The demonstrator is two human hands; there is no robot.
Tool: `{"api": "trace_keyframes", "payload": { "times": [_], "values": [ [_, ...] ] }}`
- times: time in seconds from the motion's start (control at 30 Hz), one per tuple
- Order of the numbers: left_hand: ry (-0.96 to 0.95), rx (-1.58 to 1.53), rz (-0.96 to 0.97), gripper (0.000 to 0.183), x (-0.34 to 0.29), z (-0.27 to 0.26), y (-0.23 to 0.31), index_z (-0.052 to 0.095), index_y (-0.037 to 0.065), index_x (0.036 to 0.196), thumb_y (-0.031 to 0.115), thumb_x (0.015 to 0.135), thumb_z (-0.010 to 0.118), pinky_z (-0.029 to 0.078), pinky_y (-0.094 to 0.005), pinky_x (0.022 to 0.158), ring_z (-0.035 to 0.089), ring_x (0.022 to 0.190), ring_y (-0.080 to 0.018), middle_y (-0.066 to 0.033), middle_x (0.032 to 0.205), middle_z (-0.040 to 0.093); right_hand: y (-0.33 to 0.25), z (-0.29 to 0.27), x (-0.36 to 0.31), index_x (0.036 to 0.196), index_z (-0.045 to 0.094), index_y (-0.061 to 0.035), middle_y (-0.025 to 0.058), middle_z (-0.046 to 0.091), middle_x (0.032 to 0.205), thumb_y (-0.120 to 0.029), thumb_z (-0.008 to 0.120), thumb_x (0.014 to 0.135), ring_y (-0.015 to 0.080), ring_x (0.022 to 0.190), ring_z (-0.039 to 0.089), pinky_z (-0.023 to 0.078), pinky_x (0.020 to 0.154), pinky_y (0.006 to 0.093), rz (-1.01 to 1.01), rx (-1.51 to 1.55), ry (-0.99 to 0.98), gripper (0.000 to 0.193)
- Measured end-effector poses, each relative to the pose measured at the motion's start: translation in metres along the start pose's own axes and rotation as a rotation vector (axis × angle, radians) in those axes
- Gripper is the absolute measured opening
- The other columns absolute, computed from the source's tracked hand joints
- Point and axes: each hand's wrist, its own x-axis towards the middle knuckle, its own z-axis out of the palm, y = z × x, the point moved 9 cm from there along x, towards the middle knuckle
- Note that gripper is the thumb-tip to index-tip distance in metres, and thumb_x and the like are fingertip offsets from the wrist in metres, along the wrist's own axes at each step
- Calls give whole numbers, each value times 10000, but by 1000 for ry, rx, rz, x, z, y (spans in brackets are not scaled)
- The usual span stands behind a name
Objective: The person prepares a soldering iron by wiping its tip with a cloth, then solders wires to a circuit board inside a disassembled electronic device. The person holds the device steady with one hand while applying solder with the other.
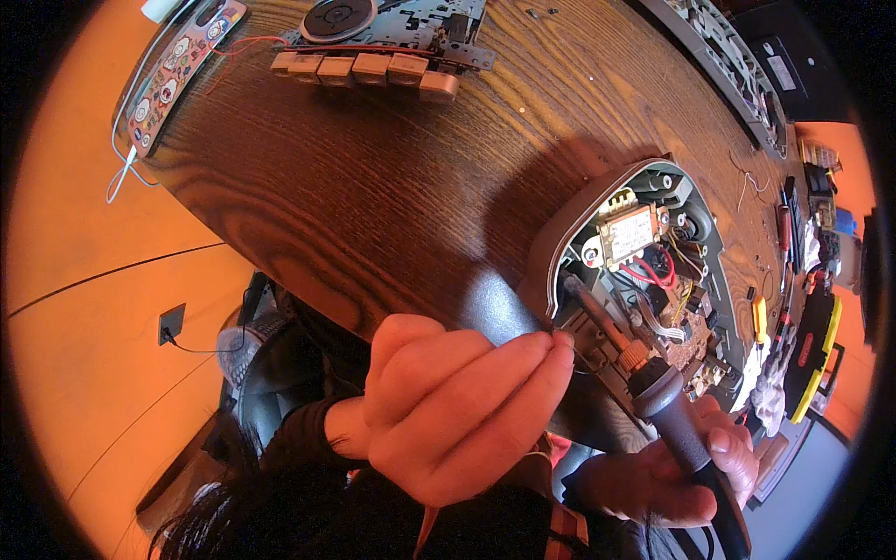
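Note:
My right hand (686, 476) grips the dark handle of a soldering iron (677, 425). Its metal barrel slants up and left over an opened grey plastic housing (551, 233). Inside sit a transformer (630, 233), a brown circuit board (695, 341) and several coloured wires. The iron's tip lies near the housing's left inner wall; I cannot tell whether it touches anything. My left hand (467, 401) is closed in a pinch at the housing's near left edge. Whatever its fingertips hold is too small to name.
A cassette mechanism (373, 61) with a row of keys lies at the far side of the wooden table (308, 187). A phone in a sticker-covered case (173, 84) is at the far left. A grey frame (719, 65) and a yellow-handled screwdriver (760, 322) are on the right.

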Motion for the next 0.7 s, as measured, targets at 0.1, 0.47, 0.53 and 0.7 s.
{"api": "trace_keyframes", "payload": {
  "times": [0.1,0.47,0.53,0.7],
  "values": [
    [-3,-9,-3,244,-1,1,0,670,0,830,98,610,628,354,-232,545,489,719,-131,-53,856,628,1,8,3,920,491,3,83,420,693,-483,463,901,168,622,462,392,542,266,30,124,-127,487],
    [115,-28,-7,259,-6,1,1,667,-27,829,59,588,629,364,-222,527,495,719,-145,-82,850,622,-2,-5,-2,928,494,-6,97,447,709,-513,458,893,176,655,493,418,600,266,11,-53,66,510],
    [112,-35,-10,260,-6,0,1,666,-30,832,55,588,631,364,-222,526,496,716,-145,-86,850,622,1,-7,-2,933,497,-6,98,453,710,-515,456,893,175,648,491,413,586,262,15,-19,53,513],
    [91,-52,-34,251,-4,-2,0,666,-34,836,39,598,641,363,-221,523,496,712,-142,-90,850,624,3,3,4,961,532,4,90,456,676,-495,497,882,167,580,475,374,496,257,-35,100,-149,506]
  ]
}}
